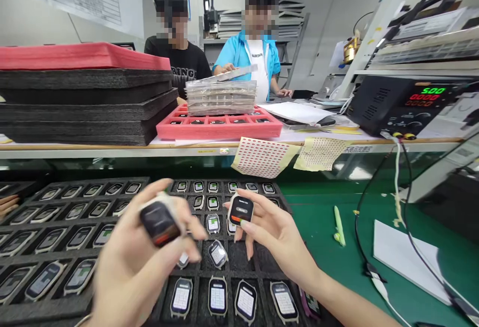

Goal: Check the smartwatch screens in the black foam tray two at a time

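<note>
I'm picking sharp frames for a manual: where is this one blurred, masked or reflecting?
Head view: left hand and the watch in it blurred; right hand and its watch sharper; both co-workers' faces pixelated; pale reflections under the shelf edge.

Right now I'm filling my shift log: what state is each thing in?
Left watch: lit, blurred, in left hand
Right watch: lit, in right hand
Power supply: on, reading 5.00
Four pale front watches: screens lit
Green pen-like item: lying down
Plastic trays: stacked

This is looking like a workshop: rows of watches [217, 295] are sitting in black trays [48, 312], and a power box [377, 102] is showing bright numbers [432, 90].
</note>
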Demonstrator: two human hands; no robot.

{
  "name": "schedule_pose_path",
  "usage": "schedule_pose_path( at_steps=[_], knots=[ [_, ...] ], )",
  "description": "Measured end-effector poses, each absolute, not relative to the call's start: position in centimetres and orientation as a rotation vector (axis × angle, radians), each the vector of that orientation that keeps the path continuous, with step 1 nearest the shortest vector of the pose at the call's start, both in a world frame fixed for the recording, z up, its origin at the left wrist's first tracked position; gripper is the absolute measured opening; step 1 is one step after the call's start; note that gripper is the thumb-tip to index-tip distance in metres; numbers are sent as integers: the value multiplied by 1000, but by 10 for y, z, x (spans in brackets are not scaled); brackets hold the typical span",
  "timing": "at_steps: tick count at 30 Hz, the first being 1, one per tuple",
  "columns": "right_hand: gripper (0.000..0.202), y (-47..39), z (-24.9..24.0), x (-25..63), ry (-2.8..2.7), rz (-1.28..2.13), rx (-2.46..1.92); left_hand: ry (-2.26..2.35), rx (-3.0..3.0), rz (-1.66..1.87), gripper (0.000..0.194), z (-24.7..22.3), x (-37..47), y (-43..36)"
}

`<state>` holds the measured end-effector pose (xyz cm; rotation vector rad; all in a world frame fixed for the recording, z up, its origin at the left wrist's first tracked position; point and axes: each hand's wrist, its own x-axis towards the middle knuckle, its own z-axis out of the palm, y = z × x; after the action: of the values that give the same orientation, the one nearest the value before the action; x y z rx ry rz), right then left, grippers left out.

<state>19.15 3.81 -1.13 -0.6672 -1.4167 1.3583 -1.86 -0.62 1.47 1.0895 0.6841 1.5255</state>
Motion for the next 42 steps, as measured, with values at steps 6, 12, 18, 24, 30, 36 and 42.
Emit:
schedule_pose_path(
  at_steps=[6, 12, 18, 24, 30, 36, 42],
  knots=[
    [39, 42, -14, 194, -1433, 1306, -688, 622, 1044, 1391, 47, -5, 13, 30],
    [17, 43, -11, 193, -1434, 1130, -807, 518, 1055, 1270, 56, -16, 11, 32],
    [25, 46, -14, 196, -1475, 1228, -799, 526, 1059, 1305, 45, -19, 10, 34],
    [44, 44, -12, 196, -1468, 1355, -709, 519, 1092, 1346, 45, -21, 5, 39],
    [44, 43, -11, 196, -1485, 1301, -747, 432, 1122, 1334, 62, -20, 4, 38],
    [35, 48, -16, 203, -1495, 1325, -688, 569, 1142, 1356, 59, -19, 8, 39],
    [20, 49, -17, 202, -1481, 1202, -807, 498, 1145, 1353, 54, -23, 6, 40]
  ],
)
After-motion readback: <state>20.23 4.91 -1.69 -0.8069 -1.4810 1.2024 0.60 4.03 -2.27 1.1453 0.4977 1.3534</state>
